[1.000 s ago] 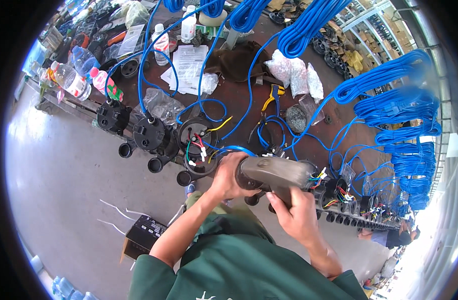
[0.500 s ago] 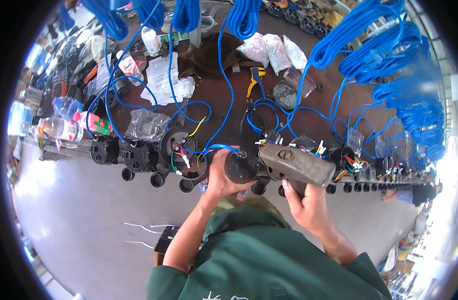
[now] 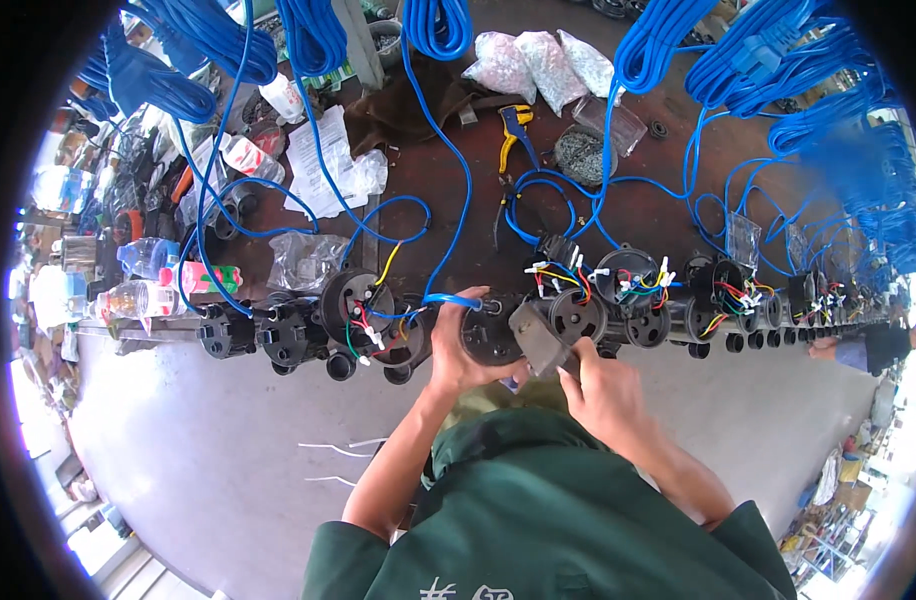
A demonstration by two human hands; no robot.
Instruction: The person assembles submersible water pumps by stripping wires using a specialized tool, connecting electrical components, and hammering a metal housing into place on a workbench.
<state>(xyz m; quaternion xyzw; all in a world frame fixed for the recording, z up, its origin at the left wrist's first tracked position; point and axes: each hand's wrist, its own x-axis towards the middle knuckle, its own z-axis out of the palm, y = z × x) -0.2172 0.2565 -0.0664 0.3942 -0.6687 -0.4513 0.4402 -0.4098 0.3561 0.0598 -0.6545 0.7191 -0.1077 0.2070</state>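
My left hand [image 3: 454,355] is wrapped round the left side of a round black plastic housing [image 3: 490,338] at the bench's front edge. A blue cable [image 3: 452,299] enters the housing at its top, passing by my fingers. In my closed right hand [image 3: 608,395] is a hammer [image 3: 538,342] with a blocky grey-brown head. That head overlaps the housing's right side; whether it touches cannot be seen. Its handle is mostly hidden by my fingers. Right of the hammer sits an open black housing [image 3: 578,318] with coloured wires.
Several more black housings line the bench edge, among them an open one [image 3: 356,305] at left. Blue cable coils [image 3: 436,25] hang overhead. Yellow-blue pliers [image 3: 513,140], a steel-wool pad [image 3: 584,155], papers [image 3: 318,160] and bottles [image 3: 133,300] lie on the bench.
The hammer has come down from a raised position and swung left toward the housing, uncovering the wired housings at right. My left hand keeps its hold. The whole view has shifted slightly.
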